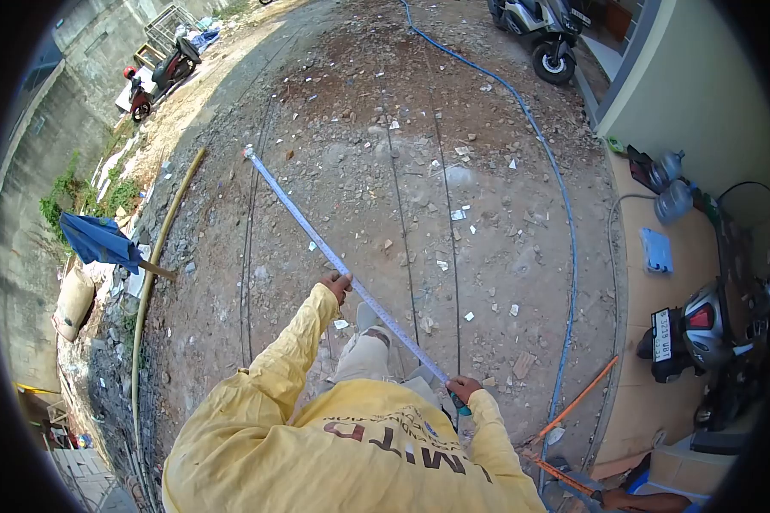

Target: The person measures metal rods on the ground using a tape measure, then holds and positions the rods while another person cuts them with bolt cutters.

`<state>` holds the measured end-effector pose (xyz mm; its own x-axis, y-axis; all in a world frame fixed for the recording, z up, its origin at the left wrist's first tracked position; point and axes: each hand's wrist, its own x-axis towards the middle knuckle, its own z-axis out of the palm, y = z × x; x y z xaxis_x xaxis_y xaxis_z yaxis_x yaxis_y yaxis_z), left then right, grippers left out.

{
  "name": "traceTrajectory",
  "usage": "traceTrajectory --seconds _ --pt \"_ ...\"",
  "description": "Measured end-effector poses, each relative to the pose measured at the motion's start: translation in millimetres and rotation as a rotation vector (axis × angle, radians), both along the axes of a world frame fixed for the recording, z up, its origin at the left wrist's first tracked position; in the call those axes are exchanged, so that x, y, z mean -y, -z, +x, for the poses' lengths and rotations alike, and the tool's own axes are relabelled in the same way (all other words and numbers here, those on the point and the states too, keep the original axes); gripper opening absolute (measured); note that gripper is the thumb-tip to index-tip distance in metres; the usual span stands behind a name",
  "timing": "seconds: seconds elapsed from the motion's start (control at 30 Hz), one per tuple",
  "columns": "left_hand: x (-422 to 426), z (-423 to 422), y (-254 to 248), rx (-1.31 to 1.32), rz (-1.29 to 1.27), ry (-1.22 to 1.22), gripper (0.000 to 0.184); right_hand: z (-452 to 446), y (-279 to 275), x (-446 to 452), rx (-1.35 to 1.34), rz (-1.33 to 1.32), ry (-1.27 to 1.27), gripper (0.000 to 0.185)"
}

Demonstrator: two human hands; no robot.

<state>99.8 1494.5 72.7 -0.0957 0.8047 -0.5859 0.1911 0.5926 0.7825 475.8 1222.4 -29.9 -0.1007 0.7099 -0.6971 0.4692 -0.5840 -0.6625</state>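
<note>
A tape measure blade [303,219] stretches diagonally across the ground in front of me, its far end close to a thin dark rod at the upper left. Partway along the blade, my left hand [337,287] is closed on it. Beside my body my right hand [464,389] grips the tape measure case [463,408], of which only a dark green part shows. Several long thin dark rods [451,244] run away from me over the dirt beneath the blade.
A blue hose [571,256] curves along the right side. At bottom right another person's arm [646,500] reaches toward a long orange-handled tool [573,481]. Motorbikes [701,329] stand on the tiled ledge and beyond. A bamboo pole [156,256] lies left.
</note>
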Motion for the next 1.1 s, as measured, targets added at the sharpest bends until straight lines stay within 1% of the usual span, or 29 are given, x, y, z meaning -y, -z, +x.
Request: traceTrajectory --seconds 0.07,0.1,0.17,0.2,0.23,0.3,0.37,0.4,0.43,0.53,0.57,0.63,0.7,0.73,0.77,0.83,0.9,0.93,1.0,1.03,1.1 --pt "-46.3 -23.3 -14.2 -0.006 0.028 -0.121 0.028 15.8 9.5 -1.9 0.003 -0.041 0.012 0.047" --pt "-75.9 -41.9 -4.0 0.037 0.053 -0.184 0.029 22.9 10.1 -3.6 0.030 -0.066 0.002 0.046" --pt "-128.1 -64.2 -9.8 0.041 0.104 -0.302 0.028 32.6 -1.2 -8.8 0.088 -0.115 -0.017 0.044" --pt "-158.3 -79.9 -0.5 -0.055 0.139 -0.308 0.030 35.7 -2.0 -9.4 0.082 -0.125 0.004 0.043" --pt "-183.2 -85.7 -1.4 -0.086 0.196 -0.320 0.033 37.6 -1.0 -9.5 0.077 -0.131 0.025 0.042" --pt "-236.4 -93.8 8.5 -0.198 0.188 -0.274 0.034 30.2 -1.6 -20.9 0.070 -0.141 0.064 0.042" --pt "-268.1 -76.0 -8.6 -0.096 0.127 -0.179 0.035 16.7 -11.2 -40.4 0.070 -0.154 0.097 0.042" --pt "-295.6 -82.2 28.7 -0.113 0.166 -0.144 0.036 8.7 -9.2 -47.0 0.082 -0.175 0.139 0.043" --pt "-308.7 -75.8 30.4 -0.161 0.153 -0.086 0.038 0.6 -14.6 -55.3 0.080 -0.181 0.148 0.043" --pt "-336.7 -55.0 29.9 -0.115 0.164 0.082 0.040 -30.5 -22.7 -91.7 0.076 -0.207 0.187 0.043" --pt "-340.8 -53.8 37.0 -0.128 0.175 0.151 0.040 -39.4 -26.1 -107.4 0.088 -0.226 0.206 0.043" --pt "-345.5 -59.9 60.3 -0.134 0.074 0.236 0.043 -54.3 -32.3 -134.5 0.111 -0.268 0.244 0.044" --pt "-340.6 -69.8 84.2 -0.169 -0.016 0.302 0.048 -60.7 -22.3 -151.9 0.066 -0.274 0.312 0.046" --pt "-335.2 -77.8 85.0 -0.205 -0.044 0.364 0.045 -63.2 -17.5 -158.5 0.044 -0.274 0.347 0.047" --pt "-328.2 -86.8 83.7 -0.239 -0.069 0.425 0.043 -64.1 -14.7 -163.0 0.070 -0.249 0.329 0.046" --pt "-312.7 -110.2 115.4 -0.261 -0.163 0.407 0.043 -62.1 -9.9 -177.4 0.125 -0.187 0.288 0.046" --pt "-298.0 -135.8 139.6 -0.284 -0.309 0.422 0.041 -57.5 5.0 -184.5 0.022 -0.205 0.344 0.044" --pt "-284.5 -149.1 161.5 -0.275 -0.304 0.382 0.041 -49.9 13.4 -187.2 -0.028 -0.215 0.370 0.044" --pt "-255.4 -173.4 202.9 -0.282 -0.336 0.337 0.042 -37.9 15.0 -197.8 -0.018 -0.267 0.410 0.043" --pt "-241.9 -183.2 216.9 -0.301 -0.369 0.332 0.042 -33.9 14.7 -202.2 -0.017 -0.292 0.432 0.043" --pt "-219.1 -193.8 237.2 -0.337 -0.343 0.339 0.043 -27.3 2.8 -206.5 -0.112 -0.422 0.562 0.043"
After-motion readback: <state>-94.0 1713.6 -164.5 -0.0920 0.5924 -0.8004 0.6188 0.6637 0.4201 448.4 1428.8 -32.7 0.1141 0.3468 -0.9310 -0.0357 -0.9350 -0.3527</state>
